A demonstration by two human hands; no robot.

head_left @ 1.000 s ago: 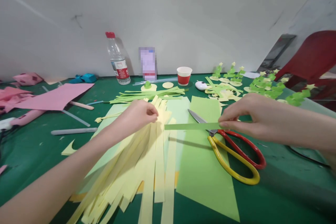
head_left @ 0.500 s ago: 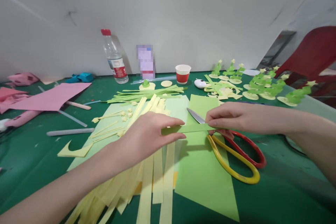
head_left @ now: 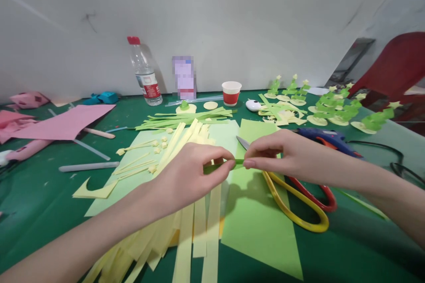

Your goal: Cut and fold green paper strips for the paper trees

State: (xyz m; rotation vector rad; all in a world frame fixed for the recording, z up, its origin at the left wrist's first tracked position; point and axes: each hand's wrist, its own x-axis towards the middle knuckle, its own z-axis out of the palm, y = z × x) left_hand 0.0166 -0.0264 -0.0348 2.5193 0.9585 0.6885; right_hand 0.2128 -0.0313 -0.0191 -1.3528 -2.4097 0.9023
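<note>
A narrow green paper strip [head_left: 239,162] is stretched between my two hands. My left hand [head_left: 195,166] pinches it between thumb and fingertips, over pale yellow paper strips [head_left: 186,234]. From the other side my right hand [head_left: 274,150] pinches it a short way off. Below lies a sheet of green paper [head_left: 255,225] with a pair of scissors [head_left: 295,208] across it, one handle loop yellow, the other red; my right hand covers part of the blades. Small folded paper stars [head_left: 162,145] rest on the pale green sheet [head_left: 104,201] to the left.
A blue glue gun [head_left: 327,137] with a black cord lies behind my right forearm. Several star-topped paper plants [head_left: 335,110] stand at the back right. Along the wall are a water bottle [head_left: 145,77] and a paper cup [head_left: 231,94]. Pink paper [head_left: 66,124] lies at left.
My right hand has moved left, closer to my left hand, uncovering the glue gun. My left fingers have closed onto the strip, and less of it shows between the hands.
</note>
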